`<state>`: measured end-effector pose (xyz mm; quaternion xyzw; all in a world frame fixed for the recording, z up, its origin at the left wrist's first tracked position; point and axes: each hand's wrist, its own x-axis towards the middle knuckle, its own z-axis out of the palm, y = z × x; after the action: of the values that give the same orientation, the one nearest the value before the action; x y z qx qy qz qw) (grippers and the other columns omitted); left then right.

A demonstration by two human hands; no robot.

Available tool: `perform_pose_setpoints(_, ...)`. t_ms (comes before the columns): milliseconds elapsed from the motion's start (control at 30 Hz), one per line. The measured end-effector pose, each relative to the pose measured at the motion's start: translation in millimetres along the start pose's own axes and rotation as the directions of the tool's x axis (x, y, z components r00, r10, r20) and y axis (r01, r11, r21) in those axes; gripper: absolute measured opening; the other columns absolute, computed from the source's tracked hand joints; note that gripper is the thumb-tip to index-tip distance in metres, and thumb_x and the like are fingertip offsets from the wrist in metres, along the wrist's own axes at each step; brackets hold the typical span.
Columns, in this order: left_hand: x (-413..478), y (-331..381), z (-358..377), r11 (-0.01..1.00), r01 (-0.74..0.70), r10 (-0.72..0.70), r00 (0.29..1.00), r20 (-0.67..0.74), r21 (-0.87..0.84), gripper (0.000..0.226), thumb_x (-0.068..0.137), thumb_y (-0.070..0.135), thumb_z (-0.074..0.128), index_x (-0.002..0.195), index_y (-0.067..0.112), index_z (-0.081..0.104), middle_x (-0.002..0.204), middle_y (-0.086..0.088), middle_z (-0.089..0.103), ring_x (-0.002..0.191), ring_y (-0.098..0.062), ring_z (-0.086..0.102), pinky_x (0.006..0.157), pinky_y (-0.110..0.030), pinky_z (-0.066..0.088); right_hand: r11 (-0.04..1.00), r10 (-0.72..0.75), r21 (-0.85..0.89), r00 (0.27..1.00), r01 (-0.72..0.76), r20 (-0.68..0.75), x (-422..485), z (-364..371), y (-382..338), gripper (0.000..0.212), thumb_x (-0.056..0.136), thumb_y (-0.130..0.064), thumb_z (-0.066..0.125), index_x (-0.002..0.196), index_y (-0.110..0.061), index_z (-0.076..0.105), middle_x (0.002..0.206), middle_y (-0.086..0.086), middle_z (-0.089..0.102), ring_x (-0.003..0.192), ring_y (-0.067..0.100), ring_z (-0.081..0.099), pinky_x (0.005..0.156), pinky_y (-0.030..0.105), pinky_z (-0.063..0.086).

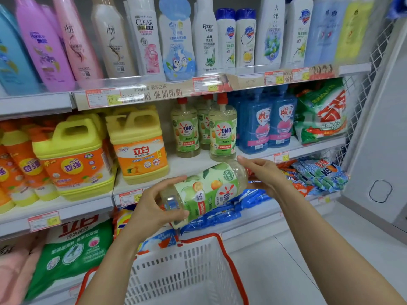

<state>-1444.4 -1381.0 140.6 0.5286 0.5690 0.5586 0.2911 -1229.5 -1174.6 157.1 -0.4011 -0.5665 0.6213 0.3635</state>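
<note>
A clear OMO detergent bottle (209, 190) with a green fruit label lies tilted on its side in the air in front of the shelves. My left hand (152, 208) grips its base end, thumb and fingers wrapped round it. My right hand (264, 175) holds the neck end, which is hidden behind the palm. Directly below hangs a white shopping basket (176, 271) with a red rim; what shows of its inside holds nothing.
Three more OMO bottles (222, 133) stand on the middle shelf (193, 166), beside yellow jugs (138, 142) and blue bottles (264, 126). Shampoo bottles (145, 36) fill the top shelf. Detergent bags (317, 175) lie lower down. A white cabinet (378, 150) stands to the right.
</note>
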Motion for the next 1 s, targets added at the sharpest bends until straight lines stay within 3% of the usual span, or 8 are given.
perform_pose_setpoints(200,-1,-17,-6,0.993,-0.083,0.069,0.983,-0.169,-0.079,0.082,0.058,0.014,0.090,0.131,0.036,0.058,0.131,0.013,0.061,0.120,-0.012,0.060,0.088,-0.032,0.057,0.980,-0.136,0.148,0.991,0.136,-0.007,3,-4,9,0.038,0.072,-0.028,0.080,0.098,-0.002,0.068,0.077,0.004,0.072,0.066,0.013,0.071,0.055,0.031,0.060)
perform_pose_setpoints(367,8,-28,-9,0.984,-0.138,0.103,0.958,-0.268,-0.117,0.084,0.071,0.029,0.083,0.142,0.049,0.041,0.139,0.034,0.047,0.123,0.012,0.048,0.087,-0.012,0.050,0.952,-0.188,0.245,0.982,0.185,-0.012,-1,1,21,0.020,0.086,-0.013,0.073,0.100,0.000,0.067,0.073,0.002,0.073,0.066,0.012,0.071,0.056,0.030,0.060)
perform_pose_setpoints(467,9,-38,-2,0.987,-0.096,0.062,0.967,-0.245,-0.126,0.078,0.084,0.030,0.070,0.141,0.064,0.027,0.148,0.038,0.028,0.135,0.007,0.037,0.103,-0.030,0.046,0.933,-0.245,0.263,0.969,0.247,-0.042,-2,5,23,0.014,0.086,-0.010,0.072,0.097,-0.003,0.067,0.074,0.000,0.074,0.068,0.011,0.072,0.057,0.025,0.059)
perform_pose_setpoints(567,10,-42,-1,0.964,-0.037,-0.027,0.972,-0.235,-0.262,0.073,0.084,0.030,0.067,0.138,0.065,0.032,0.154,0.025,0.023,0.129,-0.011,0.052,0.100,-0.047,0.051,0.921,-0.293,0.255,0.955,0.294,-0.043,-1,8,25,0.013,0.084,-0.009,0.073,0.096,-0.006,0.067,0.076,0.002,0.074,0.070,0.012,0.073,0.060,0.026,0.059)
perform_pose_setpoints(700,19,-32,-1,0.893,0.000,-0.148,0.945,-0.293,-0.450,0.057,0.081,0.055,0.062,0.136,0.047,0.050,0.141,0.008,0.055,0.119,-0.018,0.062,0.096,-0.050,0.051,0.905,-0.312,0.289,0.949,0.314,-0.053,-1,11,38,0.024,0.079,-0.016,0.074,0.102,-0.012,0.068,0.088,0.006,0.073,0.078,0.014,0.072,0.068,0.027,0.060)
perform_pose_setpoints(800,27,-20,-1,0.871,0.055,-0.252,0.903,-0.347,-0.488,0.035,0.093,0.045,0.057,0.125,0.031,0.062,0.119,0.003,0.070,0.110,-0.021,0.067,0.097,-0.048,0.050,0.898,-0.325,0.301,0.945,0.320,-0.035,0,15,48,0.036,0.073,-0.022,0.075,0.108,-0.014,0.069,0.094,0.007,0.074,0.084,0.018,0.072,0.074,0.031,0.061)
perform_pose_setpoints(900,28,-14,-8,0.867,0.148,-0.303,0.915,-0.266,-0.476,0.052,0.089,0.044,0.063,0.138,0.033,0.050,0.125,0.008,0.067,0.113,-0.020,0.065,0.098,-0.050,0.050,0.889,-0.348,0.303,0.937,0.342,-0.038,3,16,53,0.036,0.074,-0.022,0.075,0.109,-0.013,0.070,0.098,0.009,0.074,0.087,0.021,0.072,0.074,0.030,0.060)
perform_pose_setpoints(1000,22,-11,-12,0.864,0.160,-0.295,0.929,-0.222,-0.478,0.061,0.074,0.043,0.075,0.131,0.043,0.054,0.110,0.016,0.072,0.102,-0.017,0.070,0.076,-0.049,0.060,0.887,-0.358,0.296,0.933,0.354,-0.042,5,13,54,0.037,0.077,-0.025,0.073,0.112,-0.017,0.069,0.100,0.008,0.073,0.089,0.019,0.070,0.079,0.034,0.061)
